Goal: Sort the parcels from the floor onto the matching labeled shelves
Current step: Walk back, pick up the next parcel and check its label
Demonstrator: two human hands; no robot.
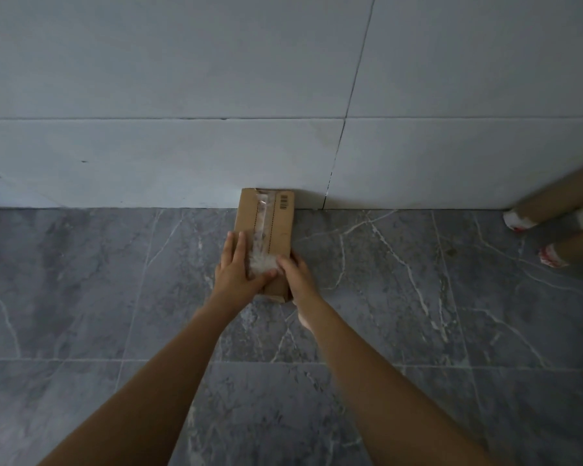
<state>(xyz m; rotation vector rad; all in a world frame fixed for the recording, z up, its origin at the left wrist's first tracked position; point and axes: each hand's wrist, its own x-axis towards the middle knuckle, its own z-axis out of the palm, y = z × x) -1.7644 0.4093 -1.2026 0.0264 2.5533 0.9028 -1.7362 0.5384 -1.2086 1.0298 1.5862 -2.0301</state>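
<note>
**Operator:** What do my hands have at this moment?

**Guide:** Your left hand (pixel 238 264) lies flat on the top face of the cardboard parcel (pixel 265 230), fingers straight, pressing and not curled. Your right hand (pixel 292 272) wraps the near right corner, fingers curled over the edge with the thumb on top. The parcel is at the centre of the frame, far end touching the white wall (pixel 148 146), lying on the grey marble floor (pixel 115 280); its near end looks slightly raised.

**Operator:** How will it handle, and where do I take hold?

**Guide:** Judge it as stiff, flat and probably light. The clear tape strip (pixel 261 243) along the top is slick, so keep your fingers on bare cardboard. Take hold on the two long side edges, thumbs above, fingers beneath. No label is legible from here; only a small barcode shows.

**Operator:** Anything else nearby?

**Guide:** Two cardboard tubes (pixel 559 203) at the right edge of the frame, well apart from the parcel.
</note>
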